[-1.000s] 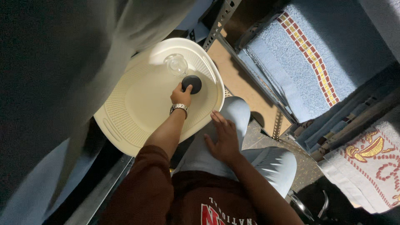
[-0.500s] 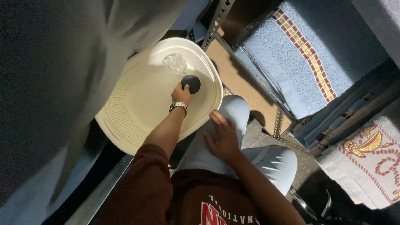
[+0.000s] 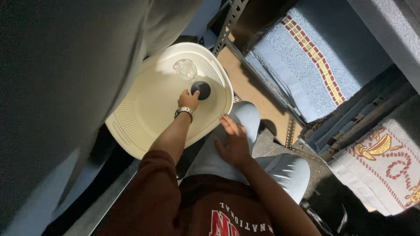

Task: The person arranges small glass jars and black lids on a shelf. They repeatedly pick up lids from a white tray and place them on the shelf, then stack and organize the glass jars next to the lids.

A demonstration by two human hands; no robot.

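Black disc [image 3: 201, 89]: small, round, dark, lying inside the cream plastic basin [image 3: 144, 109], beside a clear glass lid [image 3: 185, 70].
Left hand [image 3: 188, 100]: fingertips curled onto the disc, touching, not lifting.
Right hand [image 3: 234, 142]: flat, fingers spread on the knee [image 3: 245, 118].
Progress: disc reached, apparently not yet raised.

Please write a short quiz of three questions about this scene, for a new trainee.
1. True or false: the left hand touches the dark round object in the cream tray.
2. Where does the right hand rest? A) on the person's knee B) on the blue towel C) on the clear glass object
3. Which clear thing lies beside the dark round object?

Key: 1 true; 2 A; 3 the clear glass object.
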